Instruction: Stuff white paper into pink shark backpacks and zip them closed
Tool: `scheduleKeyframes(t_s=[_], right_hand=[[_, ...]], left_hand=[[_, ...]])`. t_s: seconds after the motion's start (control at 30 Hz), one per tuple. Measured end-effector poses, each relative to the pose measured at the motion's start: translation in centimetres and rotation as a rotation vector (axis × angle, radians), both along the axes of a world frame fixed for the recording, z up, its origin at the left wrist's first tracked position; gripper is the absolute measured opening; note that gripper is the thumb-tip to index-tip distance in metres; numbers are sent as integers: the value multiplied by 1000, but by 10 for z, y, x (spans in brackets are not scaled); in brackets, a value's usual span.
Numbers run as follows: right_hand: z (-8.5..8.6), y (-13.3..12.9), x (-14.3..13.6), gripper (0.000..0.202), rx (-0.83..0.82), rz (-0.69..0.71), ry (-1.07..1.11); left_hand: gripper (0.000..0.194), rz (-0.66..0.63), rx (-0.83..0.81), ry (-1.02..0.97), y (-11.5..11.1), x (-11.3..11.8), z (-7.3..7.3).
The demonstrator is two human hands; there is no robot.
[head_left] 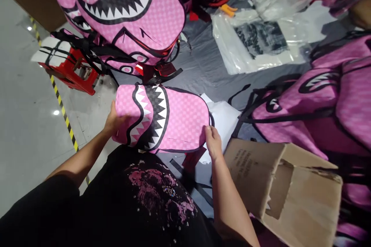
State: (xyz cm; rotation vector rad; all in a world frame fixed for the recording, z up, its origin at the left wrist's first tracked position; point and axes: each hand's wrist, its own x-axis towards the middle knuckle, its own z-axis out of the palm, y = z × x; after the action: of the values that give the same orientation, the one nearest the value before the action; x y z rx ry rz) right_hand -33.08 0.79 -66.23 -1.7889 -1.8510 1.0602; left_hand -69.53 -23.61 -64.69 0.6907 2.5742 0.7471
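Note:
A pink checked backpack (187, 117) with a black band and white shark teeth lies crosswise in front of my body. My left hand (114, 120) grips its left end, thumb on top and the other fingers mostly hidden beneath. At the opposite end, near a black loop, my right hand (213, 141) holds the edge with its fingers curled around it. White paper (224, 117) lies partly under the bag's right end. Just beyond, more pink shark backpacks (162, 11) are stacked on the grey cloth-covered table (199, 71).
An opened cardboard box (252, 173) stands at my right, with pink bags (307, 104) behind it. Clear plastic bags (232, 46) lie at the back. On the floor to the left are a red stool (77, 71) and yellow-black tape (65, 112).

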Motion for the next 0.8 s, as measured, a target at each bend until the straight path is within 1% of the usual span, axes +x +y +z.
scheduleKeyframes(t_s=[0.03,0.1,0.17,0.2,0.27,0.3,0.37,0.4,0.43,0.47,0.57,0.63,0.67,0.7,0.73,0.8], right_hand=[[-2,-4,-5,62,-15,13,-13],[-1,-5,-17,57,-10,6,-93],[6,-2,-24,51,0,1,-169],[10,0,-25,49,2,9,-173],[17,-3,-18,48,43,-5,-96],[19,-8,-12,48,86,-38,-34],[18,-29,4,43,167,-127,73],[14,-44,12,40,176,-150,113],[8,-62,18,38,144,-146,150],[0,-81,22,35,71,-112,192],[-31,-138,20,36,-257,77,357],[-48,-163,13,42,-409,125,434],[-53,-169,10,46,-448,119,459],[-56,-171,8,51,-459,82,478],[-58,-167,8,55,-437,24,487],[-58,-149,14,58,-305,-123,469]], left_hand=[[86,25,27,-52,-2,-1,-6],[70,79,48,-90,-3,-3,-16],[59,111,53,-82,-1,-8,-21],[56,120,55,-79,0,-11,-23],[52,117,59,-67,0,-15,-24],[52,119,62,-61,0,-16,-25],[52,126,68,-50,-1,-16,-26],[51,131,70,-46,-1,-15,-26],[51,134,73,-43,-1,-14,-27],[51,135,75,-40,-1,-14,-28],[51,131,72,-21,0,-14,-28],[52,124,63,-2,0,-15,-28],[52,119,61,4,0,-16,-27],[53,113,61,8,0,-16,-27],[54,107,65,10,-1,-16,-26],[54,97,79,5,-3,-16,-26]])
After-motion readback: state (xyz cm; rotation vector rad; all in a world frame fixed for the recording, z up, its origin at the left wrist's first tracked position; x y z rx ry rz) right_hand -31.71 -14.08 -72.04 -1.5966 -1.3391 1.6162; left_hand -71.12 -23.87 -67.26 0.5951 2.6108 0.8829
